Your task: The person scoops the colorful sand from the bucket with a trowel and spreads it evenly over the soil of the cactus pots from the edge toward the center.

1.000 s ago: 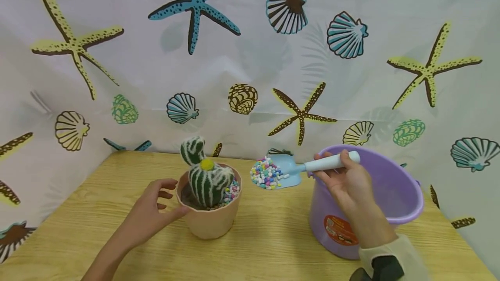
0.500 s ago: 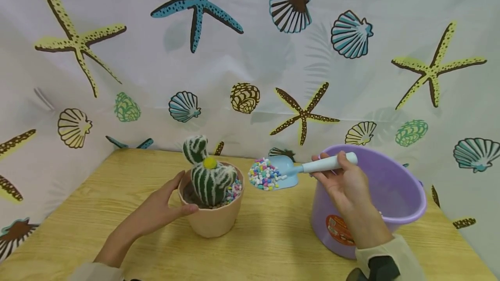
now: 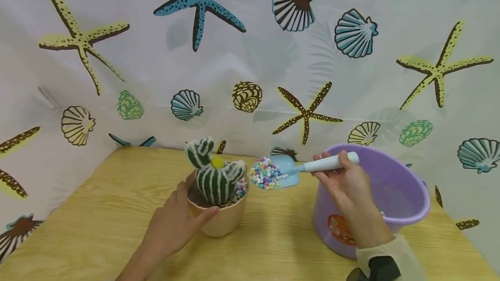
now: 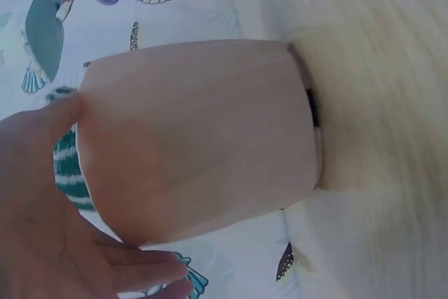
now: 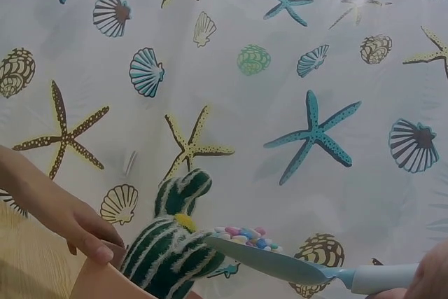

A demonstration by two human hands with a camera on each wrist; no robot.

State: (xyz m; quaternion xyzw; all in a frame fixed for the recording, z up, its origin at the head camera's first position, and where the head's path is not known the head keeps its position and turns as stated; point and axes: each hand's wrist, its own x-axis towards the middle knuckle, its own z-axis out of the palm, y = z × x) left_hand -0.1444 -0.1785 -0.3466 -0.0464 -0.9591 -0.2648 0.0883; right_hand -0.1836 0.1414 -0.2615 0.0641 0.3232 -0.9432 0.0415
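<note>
At twelve o'clock in the head view hangs a white backdrop [image 3: 218,70] printed with starfish and shells, and toward six o'clock spreads a pale wood-grain table [image 3: 281,237]. At four o'clock stands a wide-mouthed purple bucket [image 3: 398,187]. At seven o'clock sits a faceted peach pot [image 3: 224,221], held by the left hand [image 3: 173,220], thumb and fingers spread around its rim. In front of the bucket, the right hand [image 3: 349,185] pinches a light-blue shovel [image 3: 292,171] by its white handle, the blade pointing to nine o'clock, near the pot. A fuzzy dark-green cactus with white stripes [image 3: 214,184] stands in the pot, bearing a round yellow tuft [image 3: 218,162]. Small multicoloured oval pebbles [image 3: 265,173] heap the blade; more lie inside the pot at the cactus's four o'clock.
</note>
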